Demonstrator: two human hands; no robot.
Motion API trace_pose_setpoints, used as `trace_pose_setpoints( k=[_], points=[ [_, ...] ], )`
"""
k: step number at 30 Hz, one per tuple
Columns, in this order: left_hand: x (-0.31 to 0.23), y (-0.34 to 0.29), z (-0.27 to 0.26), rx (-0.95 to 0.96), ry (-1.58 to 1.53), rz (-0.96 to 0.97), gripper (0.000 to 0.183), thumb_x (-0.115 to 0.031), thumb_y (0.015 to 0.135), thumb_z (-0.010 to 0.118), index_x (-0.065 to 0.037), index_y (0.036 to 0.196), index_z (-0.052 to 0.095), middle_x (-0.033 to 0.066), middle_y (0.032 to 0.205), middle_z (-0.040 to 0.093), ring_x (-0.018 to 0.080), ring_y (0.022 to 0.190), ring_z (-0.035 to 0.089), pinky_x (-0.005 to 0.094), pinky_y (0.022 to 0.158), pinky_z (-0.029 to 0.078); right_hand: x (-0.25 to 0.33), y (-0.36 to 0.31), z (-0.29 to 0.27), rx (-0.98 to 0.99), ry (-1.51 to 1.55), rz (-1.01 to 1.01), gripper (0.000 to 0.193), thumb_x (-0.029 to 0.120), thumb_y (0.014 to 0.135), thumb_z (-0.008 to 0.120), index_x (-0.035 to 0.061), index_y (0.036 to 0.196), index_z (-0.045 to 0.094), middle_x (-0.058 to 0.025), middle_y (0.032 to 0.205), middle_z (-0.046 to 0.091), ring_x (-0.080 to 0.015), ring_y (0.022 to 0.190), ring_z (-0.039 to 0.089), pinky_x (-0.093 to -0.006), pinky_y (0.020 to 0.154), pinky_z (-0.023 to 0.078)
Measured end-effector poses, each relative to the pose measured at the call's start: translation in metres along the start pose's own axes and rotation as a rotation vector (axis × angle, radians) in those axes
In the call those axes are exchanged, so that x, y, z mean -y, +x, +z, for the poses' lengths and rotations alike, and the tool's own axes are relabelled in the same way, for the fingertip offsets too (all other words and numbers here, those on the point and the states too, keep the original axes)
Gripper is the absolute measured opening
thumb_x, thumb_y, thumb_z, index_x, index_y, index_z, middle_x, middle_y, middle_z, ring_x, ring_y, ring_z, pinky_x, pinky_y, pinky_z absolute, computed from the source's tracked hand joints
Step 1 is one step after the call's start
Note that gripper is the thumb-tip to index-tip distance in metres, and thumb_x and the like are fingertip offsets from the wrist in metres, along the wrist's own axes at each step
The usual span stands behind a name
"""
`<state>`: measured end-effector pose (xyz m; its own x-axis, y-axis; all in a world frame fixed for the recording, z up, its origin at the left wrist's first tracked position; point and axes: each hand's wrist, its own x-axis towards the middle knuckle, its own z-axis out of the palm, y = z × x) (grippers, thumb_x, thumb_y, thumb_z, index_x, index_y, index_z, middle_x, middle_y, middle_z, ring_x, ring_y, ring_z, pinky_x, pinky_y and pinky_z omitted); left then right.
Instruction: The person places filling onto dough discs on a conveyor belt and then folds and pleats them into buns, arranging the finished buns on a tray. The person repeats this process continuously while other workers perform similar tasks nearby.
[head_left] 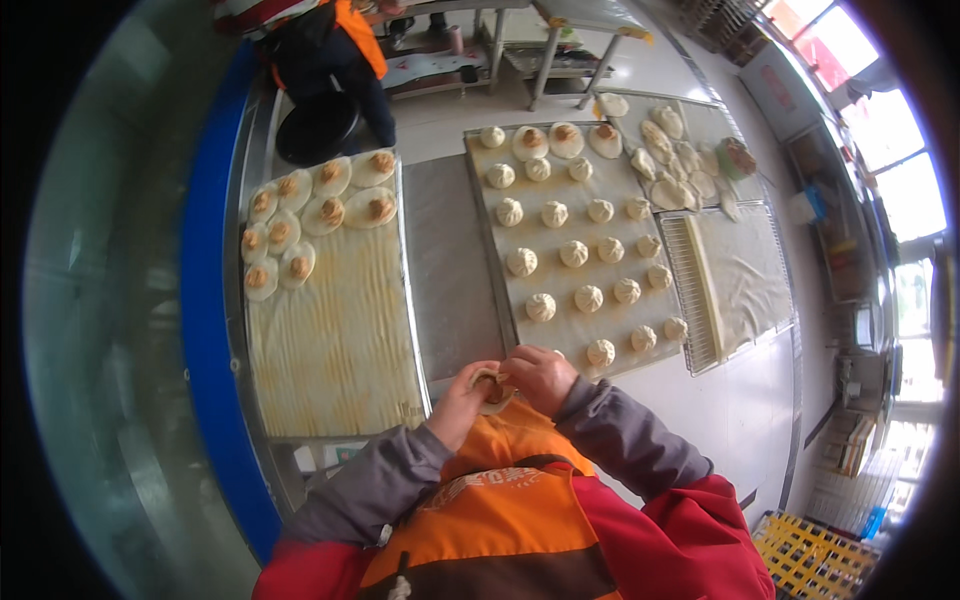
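A partly gathered bun (494, 406) with brown filling showing in its opening is between my two hands, in front of my orange apron. My left hand (458, 405) curls round its side and cups it. Over the right edge of the dough, the fingers of my right hand (540, 378) are pinched together. Ahead and to the right, rows of pleated buns (574, 253) stand on a lined tray (545, 188). To the left, a second lined tray (330, 345) carries flat dough rounds topped with brown filling (331, 212) at its far end.
Beyond the bun tray, at the far right, loose dough pieces (672, 193) lie beside a bowl of filling (736, 158). A wire rack (692, 290) with a cloth adjoins them. Another person (345, 55) stands past the left tray, by a black round container (318, 128). A yellow crate (815, 555) sits lower right.
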<state>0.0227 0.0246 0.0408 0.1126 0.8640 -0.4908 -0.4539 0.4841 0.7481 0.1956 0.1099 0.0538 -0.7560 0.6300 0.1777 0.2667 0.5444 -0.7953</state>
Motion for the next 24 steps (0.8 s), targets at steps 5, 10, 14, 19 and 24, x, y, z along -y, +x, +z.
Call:
trace_pose_setpoints(
  k=[5,10,14,19,24],
  points=[
    [0.004,0.001,0.006,0.098,0.454,0.326,0.033,0.002,0.093,0.045,0.000,0.125,0.049,0.0095,0.111,0.057,0.0171,0.099,0.056,0.0302,0.088,0.046,0.005,-0.003,-0.008,-0.032,-0.048,0.008,0.016,0.008,0.079,0.067,0.0045,0.093,0.060,-0.0110,0.085,0.059,-0.0320,0.077,0.061,-0.0382,0.067,0.050],
    [-0.002,0.008,-0.002,0.290,0.701,0.385,0.035,0.001,0.092,0.050,-0.001,0.127,0.047,0.0091,0.111,0.058,0.0143,0.099,0.056,0.0291,0.087,0.047,0.022,-0.006,-0.007,-0.052,-0.131,0.018,0.013,0.008,0.081,0.065,0.0044,0.092,0.060,-0.0121,0.085,0.058,-0.0324,0.077,0.060,-0.0388,0.067,0.050],
    [0.006,0.005,-0.004,0.158,0.354,0.225,0.035,0.001,0.091,0.051,-0.001,0.126,0.046,0.0112,0.109,0.059,0.0177,0.103,0.057,0.0298,0.090,0.046,0.032,-0.009,-0.004,-0.113,-0.147,0.165,0.014,0.008,0.080,0.065,0.0041,0.092,0.060,-0.0124,0.086,0.058,-0.0327,0.077,0.060,-0.0388,0.067,0.050],
    [0.026,-0.002,-0.009,0.211,0.207,0.274,0.029,0.001,0.090,0.051,0.000,0.119,0.048,0.0149,0.106,0.057,0.0306,0.103,0.056,0.0339,0.093,0.043,0.040,-0.013,0.007,-0.054,-0.134,0.124,0.015,0.006,0.078,0.064,0.0041,0.092,0.059,-0.0121,0.086,0.058,-0.0331,0.077,0.059,-0.0397,0.068,0.050],
    [0.018,0.004,-0.013,0.344,0.530,0.447,0.022,-0.002,0.091,0.049,0.000,0.114,0.049,0.0124,0.100,0.056,0.0308,0.097,0.056,0.0361,0.087,0.044,0.044,-0.013,0.009,-0.003,-0.235,-0.002,0.018,0.006,0.077,0.064,0.0042,0.094,0.059,-0.0124,0.086,0.058,-0.0335,0.078,0.059,-0.0403,0.070,0.050]
  ],
)
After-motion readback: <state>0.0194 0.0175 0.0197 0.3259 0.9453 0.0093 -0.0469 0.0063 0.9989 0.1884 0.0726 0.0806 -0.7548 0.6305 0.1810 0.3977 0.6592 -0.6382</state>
